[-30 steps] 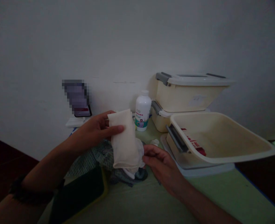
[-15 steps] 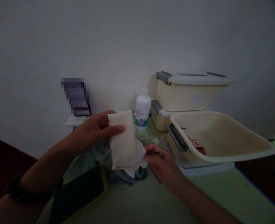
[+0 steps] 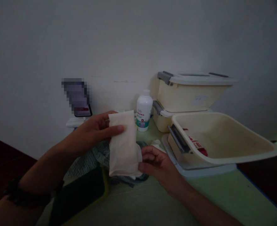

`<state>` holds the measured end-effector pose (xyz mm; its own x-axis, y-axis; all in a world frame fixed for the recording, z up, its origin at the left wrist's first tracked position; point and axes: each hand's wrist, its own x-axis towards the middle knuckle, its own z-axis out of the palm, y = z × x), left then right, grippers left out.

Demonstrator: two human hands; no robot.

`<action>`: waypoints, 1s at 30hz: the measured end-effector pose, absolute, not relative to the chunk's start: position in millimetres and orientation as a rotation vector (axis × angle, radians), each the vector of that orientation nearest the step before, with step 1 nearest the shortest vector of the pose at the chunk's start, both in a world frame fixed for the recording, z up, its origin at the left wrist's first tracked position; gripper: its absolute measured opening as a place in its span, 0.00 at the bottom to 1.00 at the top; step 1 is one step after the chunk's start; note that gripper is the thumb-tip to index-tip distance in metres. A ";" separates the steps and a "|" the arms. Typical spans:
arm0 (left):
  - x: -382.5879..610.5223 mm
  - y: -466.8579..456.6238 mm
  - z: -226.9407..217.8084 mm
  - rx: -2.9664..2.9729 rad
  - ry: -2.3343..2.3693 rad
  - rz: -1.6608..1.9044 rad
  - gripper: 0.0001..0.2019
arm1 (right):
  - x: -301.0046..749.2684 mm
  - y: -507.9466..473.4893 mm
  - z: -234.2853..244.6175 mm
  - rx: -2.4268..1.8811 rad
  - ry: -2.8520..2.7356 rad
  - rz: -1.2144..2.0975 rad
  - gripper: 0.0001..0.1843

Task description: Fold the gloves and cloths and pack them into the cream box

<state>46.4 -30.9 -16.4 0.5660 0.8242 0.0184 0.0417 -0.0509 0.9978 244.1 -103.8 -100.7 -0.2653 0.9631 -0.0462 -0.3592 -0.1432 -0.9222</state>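
Note:
My left hand (image 3: 103, 128) grips a folded cream cloth (image 3: 123, 147) near its top, thumb across the front and fingers behind. The cloth hangs upright above the table. A rounded piece of white cloth (image 3: 139, 155) sticks out past its lower right side; I cannot tell whether the two are joined. My right hand (image 3: 158, 164) pinches that white piece at its edge, thumb in front. Below and behind lies a crumpled grey-green knitted cloth (image 3: 89, 161), partly hidden by the folded one. Beside my left forearm rests a dark flat object with a yellow-green rim (image 3: 82, 197).
A white bottle (image 3: 144, 110) stands by the wall. On the right, an open cream bin (image 3: 237, 131) holds a red-and-white packet (image 3: 195, 142). Behind it are two stacked lidded boxes (image 3: 183, 97). A blurred-out phone (image 3: 78, 97) leans on a white stand (image 3: 78, 121) at left.
My right hand has shifted slightly left with the white piece, which now shows less beyond the cream cloth. The cream cloth's lower end has swung a little left and down. My left hand stays put.

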 end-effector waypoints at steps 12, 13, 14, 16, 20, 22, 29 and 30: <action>49.8 -33.0 -14.5 1.516 0.811 0.749 0.07 | 247.1 -105.3 -96.5 -0.836 -1.164 1.657 0.09; 50.3 -33.5 -14.6 1.518 0.822 0.747 0.06 | 246.4 -104.9 -96.6 -0.855 -1.160 1.647 0.10; 51.0 -34.0 -14.7 1.521 0.827 0.744 0.06 | 245.8 -104.5 -96.9 -0.869 -1.154 1.639 0.10; 52.7 -34.9 -14.9 1.530 0.829 0.734 0.06 | 245.1 -103.8 -97.6 -0.870 -1.141 1.634 0.10; 56.2 -37.3 -14.9 1.529 0.851 0.723 0.07 | 246.1 -104.4 -98.6 -0.809 -1.142 1.674 0.07; 57.5 -38.5 -14.4 1.523 0.860 0.732 0.06 | 247.0 -105.6 -98.2 -0.732 -1.127 1.719 0.08; 62.2 -42.0 -12.5 1.568 0.845 0.799 0.06 | 247.8 -106.3 -99.6 -0.810 -1.215 1.604 0.07; 63.1 -42.5 -12.8 1.582 0.851 0.814 0.05 | 248.1 -106.2 -100.3 -0.836 -1.252 1.532 0.06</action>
